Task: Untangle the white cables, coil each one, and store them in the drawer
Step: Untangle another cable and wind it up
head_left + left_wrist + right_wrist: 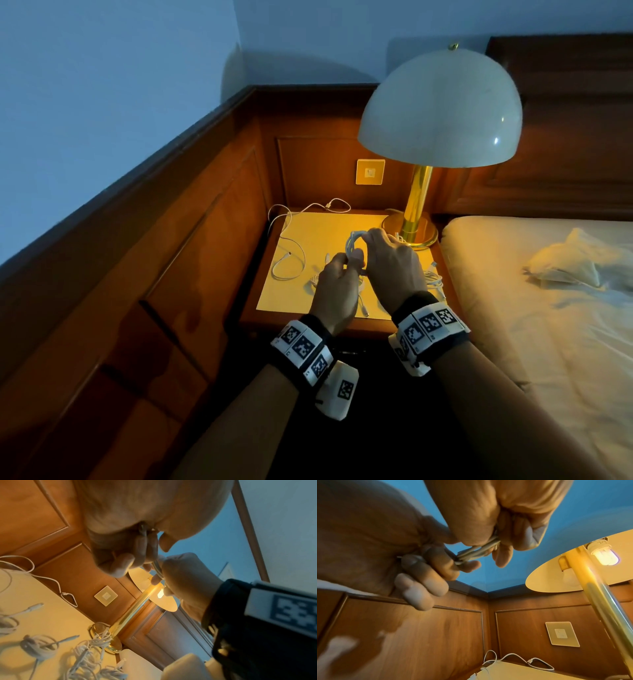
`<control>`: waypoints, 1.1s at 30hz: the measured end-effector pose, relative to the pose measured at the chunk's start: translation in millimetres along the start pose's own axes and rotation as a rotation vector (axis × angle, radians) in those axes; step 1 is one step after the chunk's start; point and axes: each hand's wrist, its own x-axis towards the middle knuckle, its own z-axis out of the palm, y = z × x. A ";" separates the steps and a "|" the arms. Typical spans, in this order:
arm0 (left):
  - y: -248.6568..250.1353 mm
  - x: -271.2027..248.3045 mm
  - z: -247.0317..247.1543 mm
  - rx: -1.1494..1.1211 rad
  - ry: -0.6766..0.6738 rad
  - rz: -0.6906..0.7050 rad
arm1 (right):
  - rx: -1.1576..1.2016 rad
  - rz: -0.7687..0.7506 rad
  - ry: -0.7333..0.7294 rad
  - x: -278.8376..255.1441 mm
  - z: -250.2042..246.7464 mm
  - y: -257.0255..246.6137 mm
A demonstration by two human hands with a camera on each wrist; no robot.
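1. Your left hand [337,277] and right hand [394,262] are raised together above the yellow-topped wooden nightstand [329,233], with a small coil of white cable [352,241] held between them.
2. Your right fingers [502,555] curl round and pinch the bundled strands; your left fingers [436,566] curl and pinch the same coil from the other side.
3. No drawer shows in any view, so you cannot tell what it holds.
4. On the nightstand top, a loose white cable [291,246] snakes along the left and back edges.
5. A wound white cable bundle [39,647] lies near the front.
6. A tangled heap of white cables [92,655] lies against the foot of the brass lamp with a white dome shade [440,109].
7. The cream-sheeted bed [548,308] is just right of the nightstand.
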 end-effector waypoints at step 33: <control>9.8 2.2 -14.2 -0.321 0.217 -0.080 | 0.515 0.069 0.077 -14.5 -9.5 -10.4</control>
